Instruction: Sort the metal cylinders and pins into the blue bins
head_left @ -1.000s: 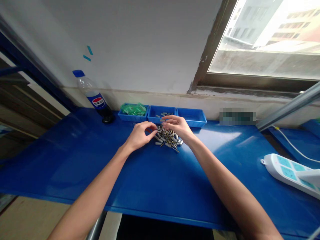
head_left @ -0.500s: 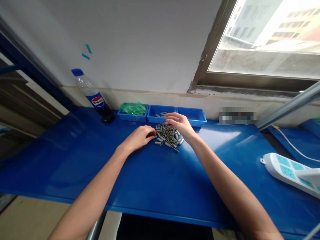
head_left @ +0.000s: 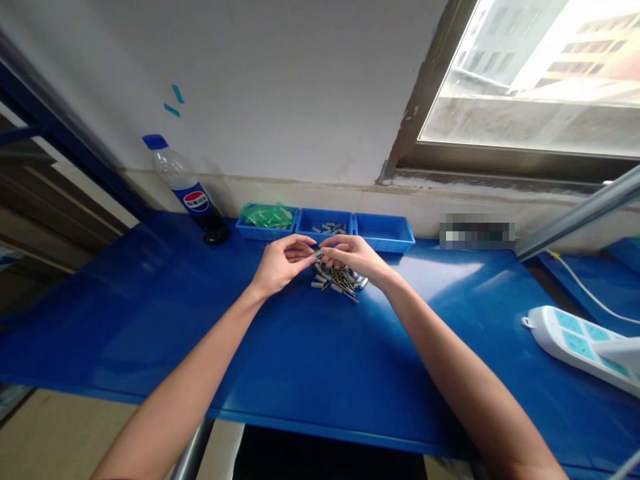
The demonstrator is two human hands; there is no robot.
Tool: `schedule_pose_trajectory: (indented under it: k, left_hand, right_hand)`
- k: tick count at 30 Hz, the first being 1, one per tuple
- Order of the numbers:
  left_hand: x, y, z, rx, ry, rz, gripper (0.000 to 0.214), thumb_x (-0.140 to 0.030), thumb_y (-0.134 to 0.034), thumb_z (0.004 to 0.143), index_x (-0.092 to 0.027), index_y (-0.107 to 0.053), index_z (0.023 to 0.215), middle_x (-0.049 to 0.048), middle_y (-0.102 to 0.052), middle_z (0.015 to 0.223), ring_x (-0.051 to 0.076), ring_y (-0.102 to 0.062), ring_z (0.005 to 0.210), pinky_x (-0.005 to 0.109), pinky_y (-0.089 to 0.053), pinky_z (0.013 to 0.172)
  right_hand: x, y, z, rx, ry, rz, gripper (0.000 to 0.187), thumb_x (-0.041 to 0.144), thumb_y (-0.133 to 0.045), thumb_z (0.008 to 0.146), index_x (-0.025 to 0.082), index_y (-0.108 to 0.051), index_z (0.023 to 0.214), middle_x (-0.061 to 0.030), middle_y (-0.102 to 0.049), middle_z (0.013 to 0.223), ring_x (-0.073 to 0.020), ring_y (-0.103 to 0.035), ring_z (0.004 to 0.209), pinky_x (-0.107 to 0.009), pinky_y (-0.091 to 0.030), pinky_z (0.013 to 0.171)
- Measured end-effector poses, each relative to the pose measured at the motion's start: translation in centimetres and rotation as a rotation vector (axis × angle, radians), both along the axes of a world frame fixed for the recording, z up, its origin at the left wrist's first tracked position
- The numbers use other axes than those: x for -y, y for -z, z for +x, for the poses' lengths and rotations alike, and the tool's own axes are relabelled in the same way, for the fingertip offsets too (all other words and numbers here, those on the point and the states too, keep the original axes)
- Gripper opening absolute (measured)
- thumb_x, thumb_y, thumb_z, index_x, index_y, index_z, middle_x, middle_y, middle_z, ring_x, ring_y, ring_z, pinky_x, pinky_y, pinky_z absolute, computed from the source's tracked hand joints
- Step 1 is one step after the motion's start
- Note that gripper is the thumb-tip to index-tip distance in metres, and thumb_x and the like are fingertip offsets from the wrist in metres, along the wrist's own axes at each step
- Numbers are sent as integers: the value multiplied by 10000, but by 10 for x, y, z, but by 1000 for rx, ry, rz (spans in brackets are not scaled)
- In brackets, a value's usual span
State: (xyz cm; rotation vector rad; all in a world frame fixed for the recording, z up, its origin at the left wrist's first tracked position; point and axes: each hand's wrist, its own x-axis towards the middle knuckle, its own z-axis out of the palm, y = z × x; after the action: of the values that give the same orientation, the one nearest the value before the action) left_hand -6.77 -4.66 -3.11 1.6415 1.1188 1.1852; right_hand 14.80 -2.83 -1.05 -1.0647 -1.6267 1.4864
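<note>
A heap of small metal pins and grey sleeves (head_left: 340,278) lies on the blue table (head_left: 310,360) in front of three blue trays. My left hand (head_left: 281,265) and my right hand (head_left: 353,257) meet just above the heap, fingertips pinched together on a small grey part (head_left: 318,253) held between them. The middle tray (head_left: 326,233) holds a few grey parts. The left tray (head_left: 267,221) holds green pieces, and the right tray (head_left: 384,233) shows nothing inside.
A cola bottle (head_left: 189,192) with a blue cap stands at the back left by the wall. A white power strip (head_left: 580,342) with a cable lies at the right. A window (head_left: 530,73) is above the right side, and a metal rail (head_left: 580,212) slants there.
Both hands have lifted off the heap and come together above it, pinching a small part between their fingertips. Half a second ago the left hand lay on the table at the heap's edge.
</note>
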Motion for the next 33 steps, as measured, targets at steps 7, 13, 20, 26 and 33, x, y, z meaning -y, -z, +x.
schedule_pose_trajectory:
  k: [7, 13, 20, 26, 33]
  left_hand:
    - [4, 0, 5, -10, 10, -12, 438, -354, -871, 764, -173, -711, 1130, 71, -777, 970, 212, -788, 865, 359, -667, 870]
    - [4, 0, 2, -453, -16, 219, 201, -274, -654, 947, -183, -754, 1095, 86, -799, 1109, 248, -767, 1032, 417, -615, 991]
    - [0, 13, -4, -770, 137, 311, 370, -168, -581, 974, -193, -720, 1315, 83, -716, 1373, 261, -659, 1310, 449, -510, 1153]
    - [0, 10, -7, -826, 31, 294, 270, -180, -651, 943, -237, -785, 1170, 61, -787, 1222, 274, -749, 1135, 408, -581, 1025]
    - [-1, 12, -4, -751, -10, 356, 211, -156, -599, 956, -191, -788, 1045, 76, -808, 1102, 256, -764, 1020, 377, -591, 948]
  right_hand:
    - [1, 3, 0, -10, -41, 11, 247, 311, -788, 829, 166, -774, 1028, -38, -773, 766, -151, -699, 693, -273, -558, 687]
    - [-6, 8, 4, 43, 71, 110, 273, 332, -781, 806, 156, -785, 1014, -43, -758, 732, -169, -687, 667, -298, -546, 660]
    - [-13, 12, 7, -43, 237, 172, 466, 241, -717, 823, 214, -707, 1288, -118, -753, 1283, -244, -716, 1162, -404, -575, 971]
    - [-12, 9, 6, -21, 260, 149, 355, 264, -715, 823, 201, -740, 1171, -109, -751, 1287, -236, -734, 1075, -375, -603, 867]
    - [-9, 2, 4, -30, 293, 141, 289, 263, -699, 802, 188, -749, 1076, -94, -777, 1178, -215, -738, 1007, -329, -586, 790]
